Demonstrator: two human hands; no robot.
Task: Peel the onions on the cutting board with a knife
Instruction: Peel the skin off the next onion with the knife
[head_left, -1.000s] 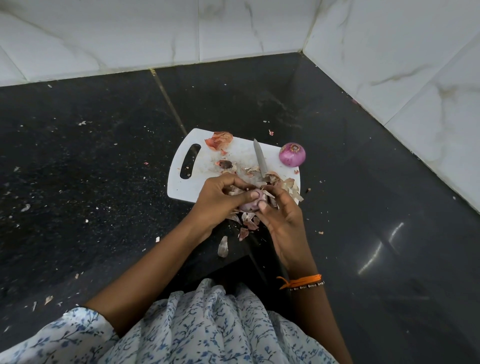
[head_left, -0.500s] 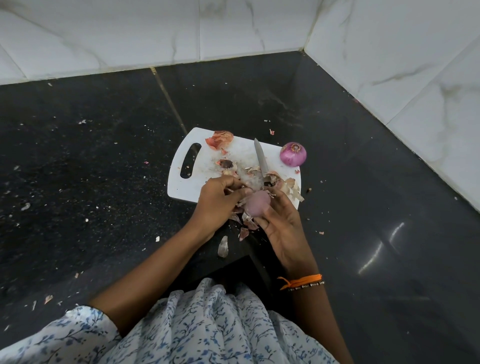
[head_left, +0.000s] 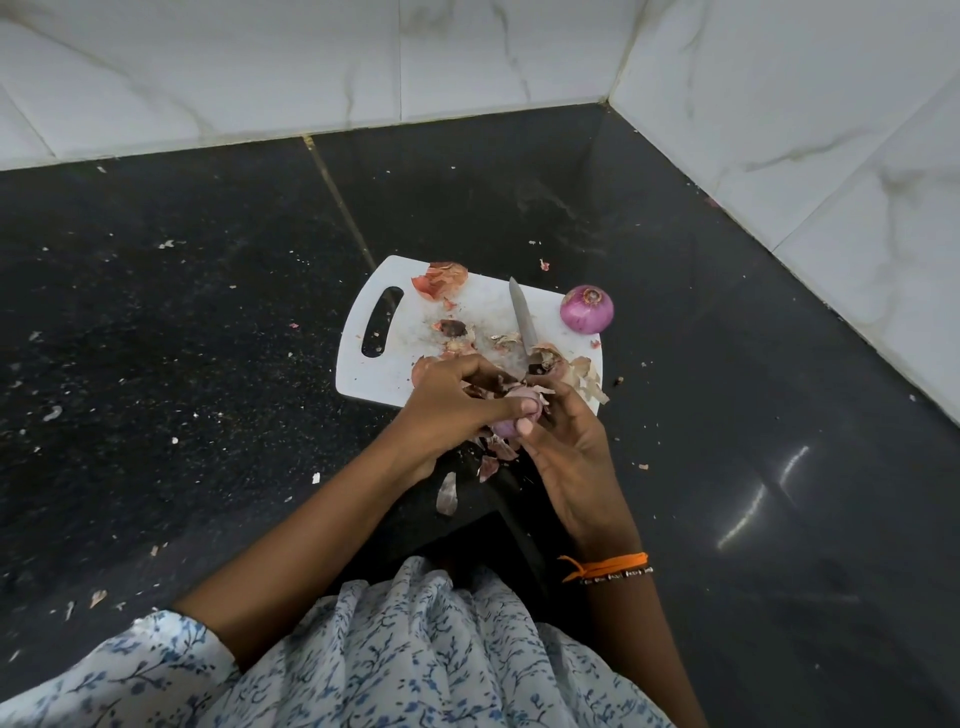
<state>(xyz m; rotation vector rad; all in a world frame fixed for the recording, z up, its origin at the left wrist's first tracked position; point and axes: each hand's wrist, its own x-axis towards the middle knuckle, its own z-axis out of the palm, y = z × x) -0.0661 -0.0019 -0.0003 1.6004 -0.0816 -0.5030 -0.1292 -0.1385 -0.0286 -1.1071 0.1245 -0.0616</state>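
A small pale-pink onion (head_left: 511, 415) sits between both hands at the near edge of the white cutting board (head_left: 395, 374), mostly hidden by fingers. The left hand (head_left: 447, 405) curls over it from the left, its fingers wrapped across the top with one fingertip showing at the onion's near side. The right hand (head_left: 566, 447) cups it from the right and below, thumb and fingers pressed against the bulb; dry skin flakes stick out from the top of the grip. Just beyond the grip lies the knife (head_left: 522, 317), flat on the board with its tip pointing away; its handle end is buried under a pile of papery peels (head_left: 571, 371) to the right of the hands. Further right and beyond, at the board's far corner, stands a peeled purple onion (head_left: 587, 309). More loose peel (head_left: 441, 278) lies near the board's handle slot, and scraps (head_left: 447, 493) lie on the black countertop (head_left: 182, 338) just below the hands. An orange thread band (head_left: 605, 565) circles the right wrist.
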